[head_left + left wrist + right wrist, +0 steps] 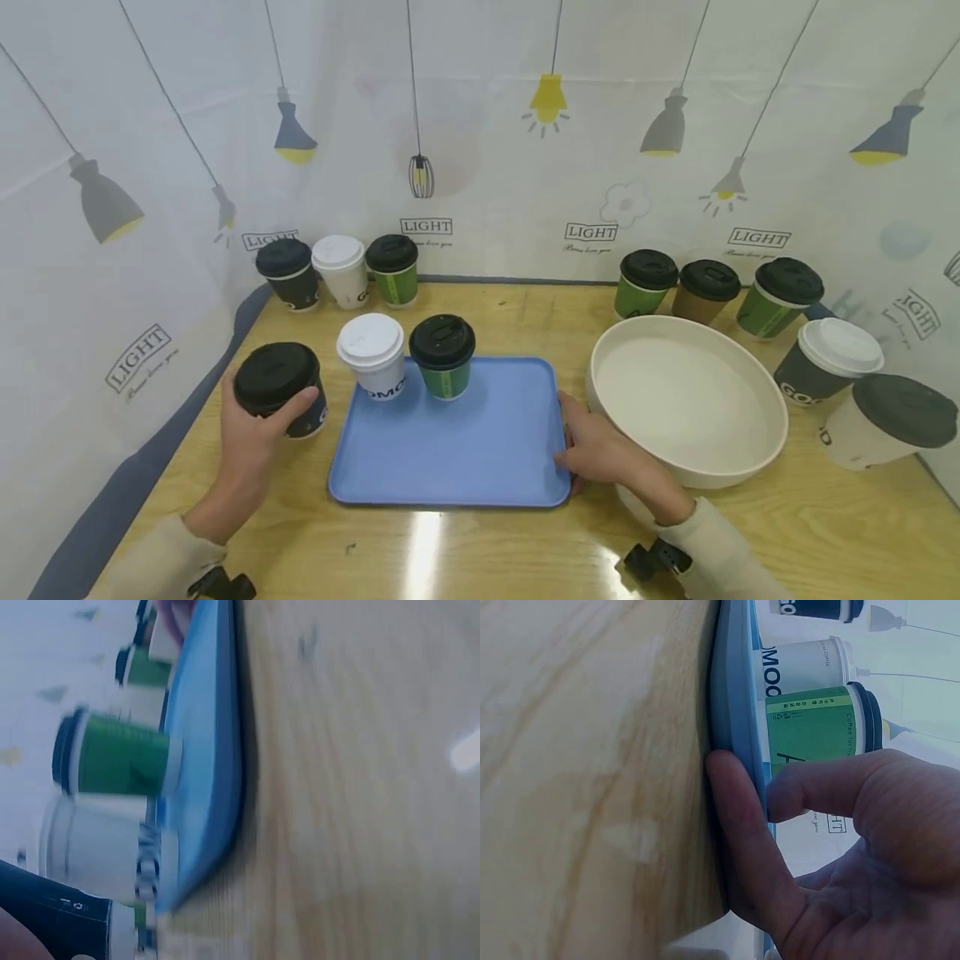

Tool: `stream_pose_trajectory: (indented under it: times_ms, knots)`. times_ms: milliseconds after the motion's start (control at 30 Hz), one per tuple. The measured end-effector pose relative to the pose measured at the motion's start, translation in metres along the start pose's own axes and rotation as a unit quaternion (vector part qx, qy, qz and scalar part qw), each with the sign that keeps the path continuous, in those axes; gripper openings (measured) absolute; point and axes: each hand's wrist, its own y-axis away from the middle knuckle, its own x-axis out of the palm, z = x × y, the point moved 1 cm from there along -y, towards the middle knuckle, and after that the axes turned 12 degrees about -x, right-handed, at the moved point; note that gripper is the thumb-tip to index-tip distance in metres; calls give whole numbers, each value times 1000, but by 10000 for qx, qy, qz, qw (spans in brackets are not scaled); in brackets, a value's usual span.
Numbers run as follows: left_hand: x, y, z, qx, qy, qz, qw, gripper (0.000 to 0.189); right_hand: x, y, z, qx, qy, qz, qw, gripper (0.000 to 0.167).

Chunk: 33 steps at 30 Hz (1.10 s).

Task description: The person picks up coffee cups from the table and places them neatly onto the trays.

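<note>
My left hand grips a dark paper coffee cup with a black lid, left of the blue tray. In the left wrist view that dark cup shows at the lower left corner, beside the tray's near end. With my right hand I hold the tray's right edge; in the right wrist view the thumb lies over the rim and a finger along its outer side. A white cup and a green cup with a black lid stand upright at the tray's back left.
A large cream bowl stands right of the tray, close by my right forearm. Behind and right of it are several lidded cups, including a brown one and a white one. A dark cup heads a row at the back left.
</note>
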Motion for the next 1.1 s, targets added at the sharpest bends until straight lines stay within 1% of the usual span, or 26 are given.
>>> stream_pose_trajectory:
  times_ms: [67, 200, 367, 500, 600, 667, 767, 833, 900, 967, 1100]
  knots:
    - [10, 13, -3, 90, 87, 198, 9997, 79, -1, 0, -1, 25, -33, -12, 10000, 97]
    - [32, 36, -9, 70, 106, 711, 9974, 74, -1, 0, -2, 39, -60, -23, 10000, 97]
    - [64, 56, -14, -4, 81, 1415, 9899, 75, -2, 0, -2, -11, -29, -61, 10000, 97]
    - [92, 68, -13, -41, 79, 1812, 9834, 75, -1, 0, -3, -159, -145, -32, 9998, 95]
    - [114, 74, -10, -104, 152, 2207, 9752, 75, 0, -1, -4, -168, -167, -2, 9997, 94]
    - [129, 76, -7, -167, 208, 2506, 9677, 76, -1, -1, -4, -155, -73, -8, 9999, 94]
    - [152, 76, -2, -251, 186, 2782, 9600, 81, -1, -2, -5, -176, 106, -20, 9998, 95]
    - [165, 74, 1, -311, 79, 2836, 9584, 84, -1, -2, -5, -188, 205, -32, 9996, 95]
    - [178, 72, 3, -367, -87, 2799, 9593, 84, -1, -2, -5, -199, 302, -35, 9993, 96]
    - [189, 68, 4, -399, -242, 2717, 9613, 84, -1, -2, -5, -207, 433, -35, 9988, 95]
    - [207, 57, 3, -447, -492, 2427, 9678, 86, -3, -1, -5, -253, 583, -22, 9980, 96]
